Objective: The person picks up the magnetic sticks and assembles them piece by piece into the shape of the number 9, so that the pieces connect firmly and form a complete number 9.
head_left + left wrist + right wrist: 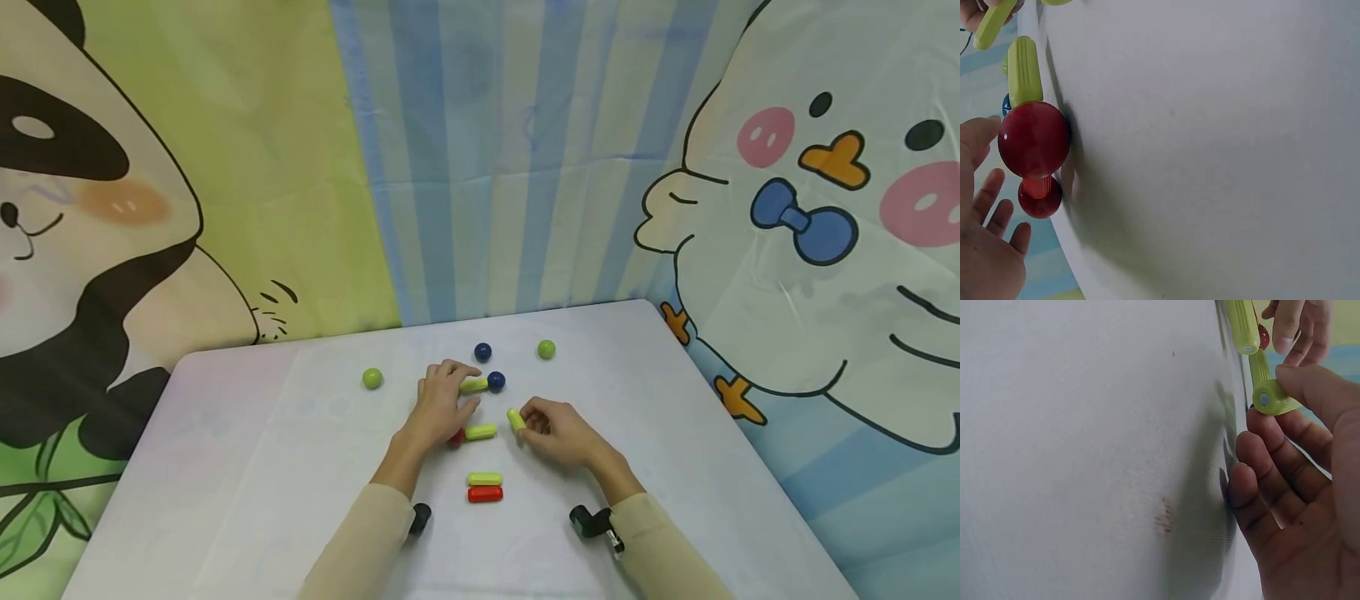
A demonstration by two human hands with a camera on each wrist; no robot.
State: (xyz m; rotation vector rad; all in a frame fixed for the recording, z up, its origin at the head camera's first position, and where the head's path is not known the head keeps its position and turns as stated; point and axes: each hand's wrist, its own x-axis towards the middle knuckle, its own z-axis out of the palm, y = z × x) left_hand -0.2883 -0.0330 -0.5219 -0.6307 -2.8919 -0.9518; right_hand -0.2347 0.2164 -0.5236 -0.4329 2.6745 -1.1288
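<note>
My right hand [558,429] pinches a yellow-green rod [516,419] between thumb and fingers; in the right wrist view its round end [1264,399] shows a small silvery disc. Beside a group of joined rods and balls is my left hand [438,404], thumb and fingers apart. That group has a yellow-green rod [480,432] on a red ball [1034,140], and a red rod [1037,187] running to another red ball [1040,201]. Farther back, another yellow-green rod [474,385] meets a blue ball [496,382]. My left hand partly hides the group in the head view.
Nearer me lie a yellow-green rod [484,479] and a red rod [484,494], side by side. Toward the back are a loose blue ball [483,352] and two green balls, one right [547,349], one left [372,378]. A printed curtain [487,167] hangs behind the white table [300,500].
</note>
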